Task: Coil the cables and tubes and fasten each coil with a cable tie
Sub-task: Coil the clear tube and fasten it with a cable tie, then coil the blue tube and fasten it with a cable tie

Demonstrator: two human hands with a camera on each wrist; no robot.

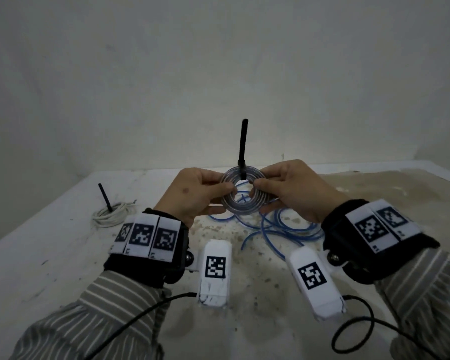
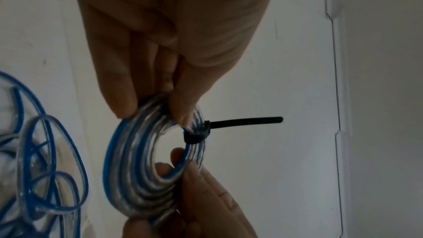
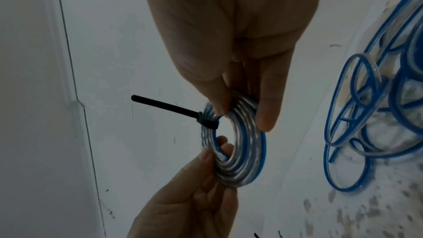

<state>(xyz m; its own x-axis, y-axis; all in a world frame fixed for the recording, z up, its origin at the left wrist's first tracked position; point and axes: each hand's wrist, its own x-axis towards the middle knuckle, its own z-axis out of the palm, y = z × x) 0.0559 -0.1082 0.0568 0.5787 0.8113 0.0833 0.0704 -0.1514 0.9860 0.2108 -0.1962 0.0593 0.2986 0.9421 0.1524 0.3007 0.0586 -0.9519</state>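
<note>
A flat coil of clear tube with a blue stripe (image 1: 242, 211) is held upright above the table between both hands. My left hand (image 1: 225, 197) pinches its left side and my right hand (image 1: 261, 196) pinches its right side. A black cable tie (image 1: 243, 144) is wrapped round the top of the coil, its long tail pointing straight up. In the left wrist view the left hand (image 2: 155, 113) grips the coil (image 2: 142, 169) beside the tie (image 2: 196, 134). In the right wrist view the right hand (image 3: 242, 115) grips the coil (image 3: 242, 162) next to the tie (image 3: 206, 122).
Loose blue-striped tube (image 1: 278, 227) lies tangled on the stained white table (image 1: 50, 255) below the hands, also seen as loose tube (image 2: 45, 151) and loose tube (image 3: 377, 115). A white cable coil (image 1: 112, 215) with a black tie standing up lies at the left. A wall rises behind the table.
</note>
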